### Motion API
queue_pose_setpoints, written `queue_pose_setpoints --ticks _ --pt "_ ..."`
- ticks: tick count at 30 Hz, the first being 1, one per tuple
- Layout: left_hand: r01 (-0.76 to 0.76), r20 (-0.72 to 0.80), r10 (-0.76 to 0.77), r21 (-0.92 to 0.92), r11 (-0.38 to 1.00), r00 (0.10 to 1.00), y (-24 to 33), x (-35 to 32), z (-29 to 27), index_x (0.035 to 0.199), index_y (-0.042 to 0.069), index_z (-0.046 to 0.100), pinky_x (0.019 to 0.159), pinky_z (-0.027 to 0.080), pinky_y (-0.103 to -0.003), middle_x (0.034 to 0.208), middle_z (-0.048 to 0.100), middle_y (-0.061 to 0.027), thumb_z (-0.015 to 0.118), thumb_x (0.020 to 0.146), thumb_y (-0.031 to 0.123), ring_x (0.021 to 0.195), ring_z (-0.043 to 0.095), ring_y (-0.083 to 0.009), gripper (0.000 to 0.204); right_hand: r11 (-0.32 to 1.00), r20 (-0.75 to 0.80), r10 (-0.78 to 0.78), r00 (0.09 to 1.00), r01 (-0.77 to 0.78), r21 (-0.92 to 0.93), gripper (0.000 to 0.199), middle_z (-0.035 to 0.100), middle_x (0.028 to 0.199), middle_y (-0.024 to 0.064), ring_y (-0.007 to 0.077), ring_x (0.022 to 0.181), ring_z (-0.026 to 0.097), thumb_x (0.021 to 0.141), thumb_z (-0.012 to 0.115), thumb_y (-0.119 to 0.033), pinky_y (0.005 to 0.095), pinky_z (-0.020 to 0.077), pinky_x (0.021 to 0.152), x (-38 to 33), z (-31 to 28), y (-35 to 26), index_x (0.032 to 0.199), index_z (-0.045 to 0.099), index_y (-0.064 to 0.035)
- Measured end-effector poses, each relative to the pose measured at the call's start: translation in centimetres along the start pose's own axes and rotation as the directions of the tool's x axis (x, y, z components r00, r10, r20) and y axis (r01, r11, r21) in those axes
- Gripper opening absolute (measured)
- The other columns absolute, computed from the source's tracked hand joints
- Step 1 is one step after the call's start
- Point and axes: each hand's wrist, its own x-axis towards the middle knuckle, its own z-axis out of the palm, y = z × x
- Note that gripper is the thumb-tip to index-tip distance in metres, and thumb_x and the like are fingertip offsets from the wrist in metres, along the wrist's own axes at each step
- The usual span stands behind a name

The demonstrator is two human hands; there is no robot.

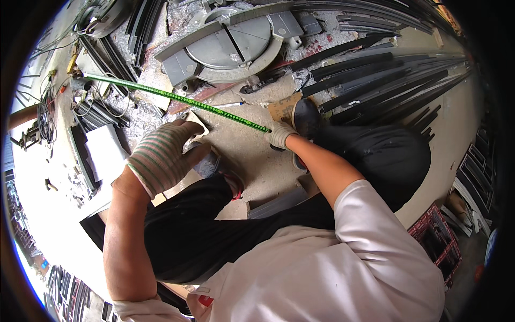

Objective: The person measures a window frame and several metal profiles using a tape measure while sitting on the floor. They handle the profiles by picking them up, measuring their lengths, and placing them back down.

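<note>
Head view: measuring is in hand. The right hand [279, 134], fingers closed, pins the near end of a green tape measure [171, 97] that runs toward ten o'clock across the floor [252, 155]. The left hand [161, 155], loosely curled, holds nothing discernible. The next move likely calls for reading a mark with the tape taut.

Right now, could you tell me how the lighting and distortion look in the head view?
Head view: strong fisheye bend with a black rim; the green tape measure curves; bright glare washes out the floor at far left; the gloved left hand and right hand look sharp.
</note>
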Motion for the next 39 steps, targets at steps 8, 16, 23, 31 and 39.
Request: queue_pose_setpoints --ticks 8,16,23,31,39 --pt "0.007 0.003 -0.007 -0.024 1.000 1.000 1.1 0.0 -0.6 0.118 -0.003 0.065 0.092 0.052 -0.042 0.111 0.068 -0.0206 0.072 0.090 0.020 0.104 0.066 -0.0377 0.037 0.957 -0.210 -0.156 0.965 0.095 -0.274 0.024 0.070 0.112 0.0159 0.0356 0.104 0.067 0.090 0.060 -0.028 0.0478 0.0523 0.093 3.1 -0.8 -1.3 0.104 0.069 -0.0110" --pt "-0.060 0.017 0.062 -0.074 0.995 0.998 2.1 1.7 -0.8 0.115 -0.001 0.067 0.091 0.050 -0.043 0.106 0.068 -0.0203 0.073 0.086 0.014 0.102 0.065 -0.0384 0.033 0.931 -0.236 -0.237 0.942 0.152 -0.331 0.027 0.069 0.111 0.0150 0.0347 0.109 0.064 0.088 0.066 -0.028 0.0474 0.0494 0.097 3.1 -2.8 0.0 0.110 0.069 -0.0129" --pt "-0.050 0.033 0.054 -0.109 0.993 0.998 3.2 2.5 -1.4 0.115 -0.001 0.067 0.088 0.051 -0.042 0.106 0.068 -0.0198 0.074 0.084 0.013 0.099 0.065 -0.0388 0.035 0.904 -0.758 0.208 0.618 0.176 0.391 0.037 0.066 0.105 0.0211 0.0385 0.102 0.063 0.089 0.063 -0.036 0.0476 0.0507 0.092 6.8 -7.0 0.3 0.111 0.062 -0.0056" --pt "-0.048 0.041 0.050 -0.056 0.997 0.998 3.4 3.3 -1.1 0.116 -0.001 0.067 0.099 0.049 -0.045 0.110 0.069 -0.0228 0.073 0.084 0.016 0.106 0.065 -0.0424 0.037 0.700 -0.584 0.603 0.544 -0.009 0.714 0.039 0.070 0.099 0.0255 0.0425 0.095 0.067 0.092 0.060 -0.036 0.0469 0.0533 0.086 9.4 -12.2 3.1 0.101 0.060 0.0019" --pt "-0.010 0.069 0.018 -0.105 0.994 0.997 3.9 3.8 -1.1 0.118 -0.001 0.066 0.106 0.045 -0.045 0.112 0.069 -0.0241 0.073 0.084 0.017 0.110 0.064 -0.0424 0.039 0.548 -0.542 0.829 0.137 -0.010 0.836 0.036 0.067 0.102 0.0244 0.0405 0.090 0.067 0.091 0.062 -0.035 0.0495 0.0534 0.079 9.2 -12.3 6.0 0.103 0.058 -0.0020"
